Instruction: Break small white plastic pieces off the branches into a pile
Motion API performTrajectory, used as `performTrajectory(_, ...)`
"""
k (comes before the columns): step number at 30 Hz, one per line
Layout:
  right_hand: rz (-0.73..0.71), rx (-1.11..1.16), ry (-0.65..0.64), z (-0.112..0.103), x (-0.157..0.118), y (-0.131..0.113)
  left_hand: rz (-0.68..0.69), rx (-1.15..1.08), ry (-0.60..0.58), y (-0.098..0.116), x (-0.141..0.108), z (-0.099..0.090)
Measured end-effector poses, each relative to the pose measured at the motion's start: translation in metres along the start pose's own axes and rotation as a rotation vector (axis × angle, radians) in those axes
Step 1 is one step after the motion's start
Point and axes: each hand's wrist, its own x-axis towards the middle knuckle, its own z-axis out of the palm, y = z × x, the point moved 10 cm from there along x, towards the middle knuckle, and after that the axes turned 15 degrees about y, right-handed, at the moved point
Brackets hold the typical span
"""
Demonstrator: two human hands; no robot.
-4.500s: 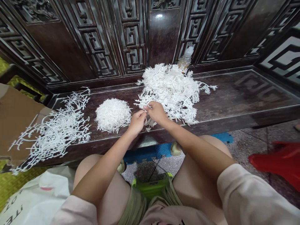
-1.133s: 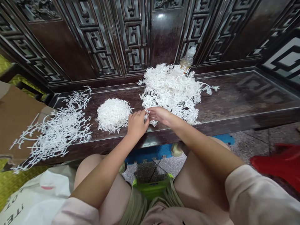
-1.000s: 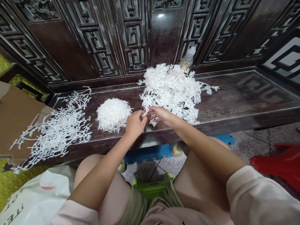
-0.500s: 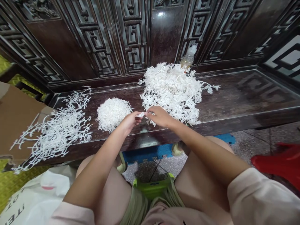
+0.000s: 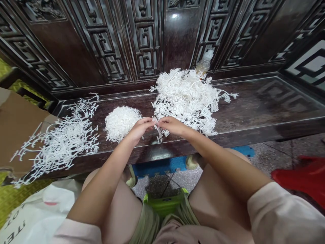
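Between my two hands is a white plastic sprig (image 5: 159, 133), its forked stem hanging down toward the bench's front edge. My left hand (image 5: 141, 128) pinches the leafy tip of it. From the other side my right hand (image 5: 171, 124) closes its thumb and fingers on the same sprig near the top. Beside my left hand lies a rounded heap of small white leaf tips (image 5: 123, 122). Just behind my right hand rises a bigger pile of white leafy sprigs (image 5: 186, 96). Farther left, bare white branching stems (image 5: 67, 140) lie in a tangle.
All the piles lie on a dark wooden bench (image 5: 248, 108) with a carved back (image 5: 146, 44). A clear bottle (image 5: 203, 62) stands behind the sprig pile. Cardboard (image 5: 20, 125) and a white bag (image 5: 43, 206) are at left, a red plastic stool (image 5: 302, 176) at right.
My hands have come slightly closer together. The sprig's stem now hangs visibly below my fingers. My left hand has shifted up a little; the piles look the same.
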Motion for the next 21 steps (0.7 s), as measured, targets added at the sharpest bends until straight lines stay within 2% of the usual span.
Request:
performTrajectory(3, 0.015, 0.004, 0.005, 0.002, 0.001, 0.006, 0.016, -0.021, -0.012, 0.001, -0.002, 0.002)
performTrajectory(10, -0.145, 0.004, 0.057, 0.004, 0.005, -0.006, 0.027, -0.059, 0.055, 0.000, 0.004, -0.006)
performTrajectory(15, -0.064, 0.108, 0.026, 0.005, 0.002, -0.008, -0.031, -0.137, 0.110, -0.005, 0.005, -0.009)
performTrajectory(21, 0.014, 0.157, 0.018, 0.005, 0.000, -0.007, -0.102, -0.251, 0.098, -0.007, 0.005, -0.006)
